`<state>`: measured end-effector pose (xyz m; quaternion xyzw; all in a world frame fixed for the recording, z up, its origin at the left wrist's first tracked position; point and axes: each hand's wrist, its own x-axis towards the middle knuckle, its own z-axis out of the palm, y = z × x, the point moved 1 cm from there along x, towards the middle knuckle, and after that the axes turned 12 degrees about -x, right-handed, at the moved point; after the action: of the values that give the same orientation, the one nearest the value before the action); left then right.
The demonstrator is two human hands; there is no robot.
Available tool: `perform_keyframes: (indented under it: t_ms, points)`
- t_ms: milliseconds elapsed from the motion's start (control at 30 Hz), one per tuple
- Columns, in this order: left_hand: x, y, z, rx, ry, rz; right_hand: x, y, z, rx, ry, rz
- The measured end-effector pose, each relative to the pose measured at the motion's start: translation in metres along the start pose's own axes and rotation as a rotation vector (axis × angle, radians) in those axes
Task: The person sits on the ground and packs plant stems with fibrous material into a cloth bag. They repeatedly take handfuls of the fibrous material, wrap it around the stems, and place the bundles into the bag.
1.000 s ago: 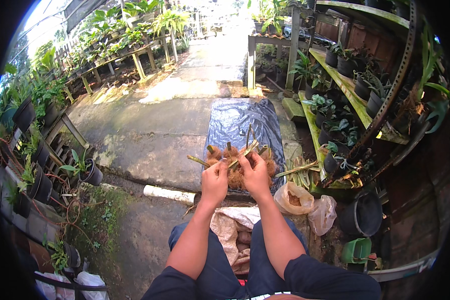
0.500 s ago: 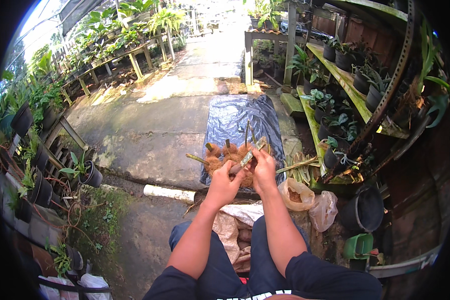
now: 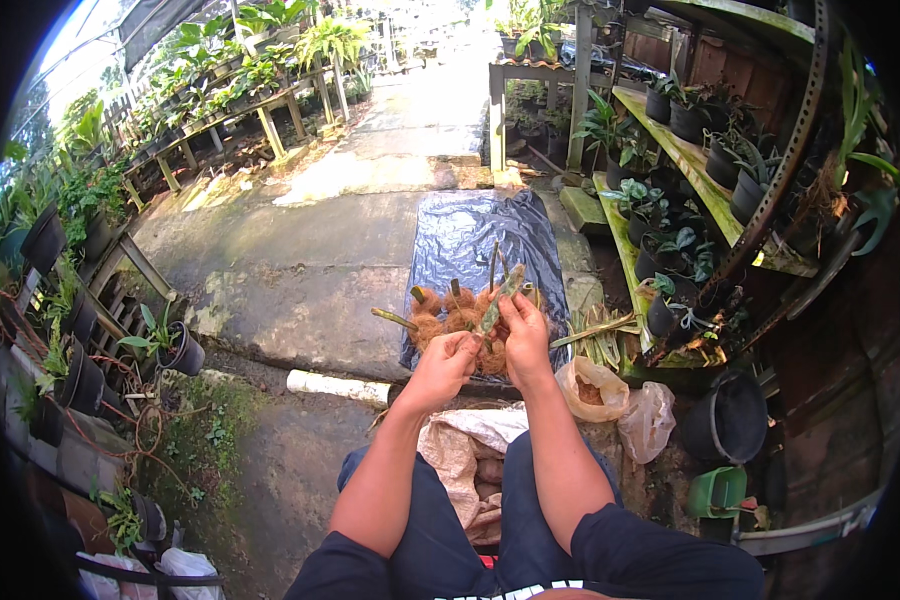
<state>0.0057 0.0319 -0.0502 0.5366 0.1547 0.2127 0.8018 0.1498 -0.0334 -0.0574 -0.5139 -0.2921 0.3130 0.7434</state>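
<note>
Evidently, in the head view, the right hand (image 3: 525,333) pinches a flat leaf strip (image 3: 490,317) partway along, while the left hand (image 3: 447,364) closes on its near end, just above the fibre-wrapped balls (image 3: 427,328). An even, gentle pull with the strip flat should avoid splitting it. Cut stems on the balls could snag it. Beneath them lies black plastic sheeting (image 3: 457,236); at right, a dried-leaf pile (image 3: 595,348) and an open plastic bag (image 3: 574,402); near left, a white pipe (image 3: 338,387).

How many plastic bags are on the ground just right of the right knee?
2: an open bag with brown material inside, and a crumpled bag beside it, toward the black bucket. Others may be hidden behind these.
</note>
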Motion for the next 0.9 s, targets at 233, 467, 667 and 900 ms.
perform_keyframes:
  t_ms: [233, 467, 667, 900]
  points:
    - [0.007, -0.006, 0.003, 0.03, 0.228, 0.203, 0.0, 0.009, 0.001, 0.262, -0.012, 0.034]
    - [0.008, 0.001, -0.012, -0.31, 0.445, 0.57, -0.02, 0.024, 0.047, 0.397, -0.11, 0.292]
    - [0.0, 0.021, -0.02, -0.255, 0.582, 0.582, -0.025, 0.05, 0.055, 0.366, -0.15, 0.373]
    - [0.001, 0.014, -0.026, -0.033, 0.57, 0.645, -0.024, 0.054, 0.052, 0.439, -0.142, 0.478]
